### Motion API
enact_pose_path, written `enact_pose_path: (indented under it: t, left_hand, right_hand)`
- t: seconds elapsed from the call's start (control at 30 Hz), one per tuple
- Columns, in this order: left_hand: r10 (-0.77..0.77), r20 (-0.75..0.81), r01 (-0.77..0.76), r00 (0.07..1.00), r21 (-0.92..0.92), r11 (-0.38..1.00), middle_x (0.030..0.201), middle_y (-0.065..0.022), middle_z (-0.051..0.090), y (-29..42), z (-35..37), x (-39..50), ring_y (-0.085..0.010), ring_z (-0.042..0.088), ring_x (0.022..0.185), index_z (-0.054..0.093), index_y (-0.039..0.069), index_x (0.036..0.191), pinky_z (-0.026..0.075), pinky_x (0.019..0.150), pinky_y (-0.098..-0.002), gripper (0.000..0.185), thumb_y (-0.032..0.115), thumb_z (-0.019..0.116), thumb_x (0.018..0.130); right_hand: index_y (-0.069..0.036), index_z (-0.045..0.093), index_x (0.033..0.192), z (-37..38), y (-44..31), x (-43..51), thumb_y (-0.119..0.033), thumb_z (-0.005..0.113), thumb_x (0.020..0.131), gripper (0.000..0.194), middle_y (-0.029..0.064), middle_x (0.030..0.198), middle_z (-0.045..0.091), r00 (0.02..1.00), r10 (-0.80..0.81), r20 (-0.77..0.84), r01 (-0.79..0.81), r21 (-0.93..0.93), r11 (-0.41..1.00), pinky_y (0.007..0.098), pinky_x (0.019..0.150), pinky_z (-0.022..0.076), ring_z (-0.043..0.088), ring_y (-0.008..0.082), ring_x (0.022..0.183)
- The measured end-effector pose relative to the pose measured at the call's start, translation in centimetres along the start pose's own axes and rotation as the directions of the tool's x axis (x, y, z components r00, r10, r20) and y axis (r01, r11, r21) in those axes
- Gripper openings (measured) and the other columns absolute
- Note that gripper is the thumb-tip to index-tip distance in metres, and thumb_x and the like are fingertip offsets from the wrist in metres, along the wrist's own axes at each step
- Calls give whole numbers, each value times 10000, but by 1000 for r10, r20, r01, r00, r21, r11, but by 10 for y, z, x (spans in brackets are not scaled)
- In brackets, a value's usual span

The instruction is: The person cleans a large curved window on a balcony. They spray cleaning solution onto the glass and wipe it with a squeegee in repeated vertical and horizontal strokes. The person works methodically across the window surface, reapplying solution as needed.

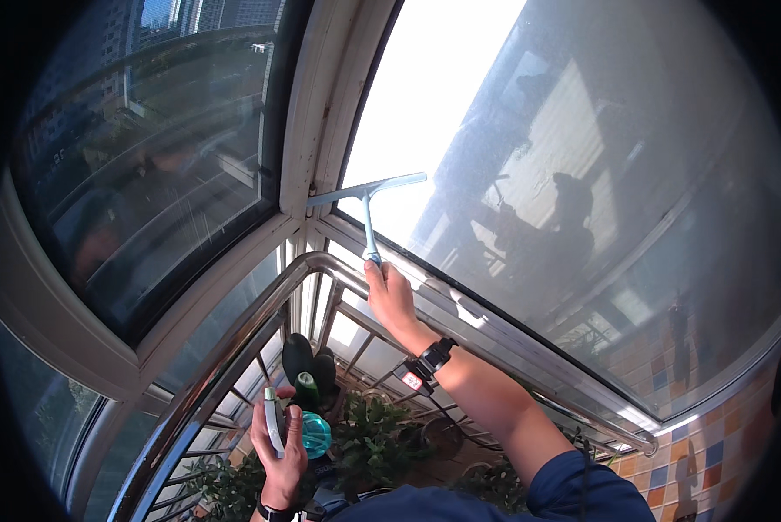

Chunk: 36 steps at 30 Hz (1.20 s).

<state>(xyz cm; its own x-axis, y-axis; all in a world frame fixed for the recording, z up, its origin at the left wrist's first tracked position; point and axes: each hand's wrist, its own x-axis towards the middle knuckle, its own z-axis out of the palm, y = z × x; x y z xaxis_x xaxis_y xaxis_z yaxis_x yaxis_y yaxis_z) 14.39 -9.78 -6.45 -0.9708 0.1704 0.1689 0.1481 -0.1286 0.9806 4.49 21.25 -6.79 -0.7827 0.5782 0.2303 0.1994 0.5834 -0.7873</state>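
Note:
My right hand (390, 297) grips the handle of a light blue window squeegee (369, 218). The squeegee's blade lies across the lower left corner of a large window pane (534, 169), its left end by the white window frame (328, 111). Whether the blade presses on the glass, I cannot tell. Lower down, my left hand (276, 434) holds a spray bottle with a grey and green trigger head and a clear turquoise body (316, 434). The bottle is over potted plants, inside the railing.
A shiny metal railing (233, 339) bends round the corner below the windows. Behind it grow a cactus (297, 357) and leafy plants (374, 430). A second window (168, 163) is at left. Multicoloured tiles (703, 457) cover the lower right. A black device (413, 378) hangs near my right wrist.

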Motion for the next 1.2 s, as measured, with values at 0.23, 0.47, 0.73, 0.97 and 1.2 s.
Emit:
enact_pose_path:
  t: [0.23, 0.47, 0.73, 0.97, 1.2]
  left_hand:
    - [-15, 100, 16, 995, -8, 1000, 935, -13, 636, 0, 6, 2, -72, 541, 755, 639, 19, 1203, 464, 722, -244, 252, 135, 710, 990]
    - [-54, 56, 57, 997, -54, 997, 929, -34, 642, -15, 3, 1, -101, 540, 748, 654, 16, 1178, 468, 715, -269, 253, 161, 721, 981]
    - [-20, 34, 22, 999, -59, 998, 918, -42, 631, -10, 10, 6, -106, 537, 742, 658, 17, 1159, 463, 711, -272, 230, 138, 716, 972]
    - [-130, 104, 133, 986, -30, 991, 959, 9, 605, -6, 13, 6, -64, 521, 826, 642, 25, 1169, 429, 749, -230, 193, 106, 690, 1001]
    - [-48, 145, 55, 988, -43, 998, 909, -7, 629, 0, 37, 4, -71, 532, 755, 650, 5, 1170, 452, 706, -243, 253, 187, 706, 1003]
  right_hand:
    - [-35, 594, 788, -69, -35, 73, -494, 561, 1023, 517, 180, 701, 685, 980, -192, -47, 161, -372, 914, 523, 697, 505, 668, 439, 733]
    - [-14, 626, 777, -125, -100, 100, -470, 592, 1004, 510, 184, 664, 642, 957, -289, 28, 276, -398, 875, 485, 637, 480, 636, 391, 651]
    - [-8, 650, 735, -125, -153, 120, -455, 614, 960, 501, 128, 625, 623, 948, -297, 117, 307, -588, 748, 422, 644, 494, 625, 275, 612]
    - [-6, 714, 834, -122, -181, 125, -420, 547, 995, 474, 195, 863, 734, 969, 19, 247, 131, -579, 805, 471, 820, 553, 722, 351, 899]
    - [1, 662, 794, -132, -155, 115, -417, 564, 1002, 478, 164, 731, 688, 976, -170, 135, 216, -676, 704, 473, 728, 546, 694, 347, 685]
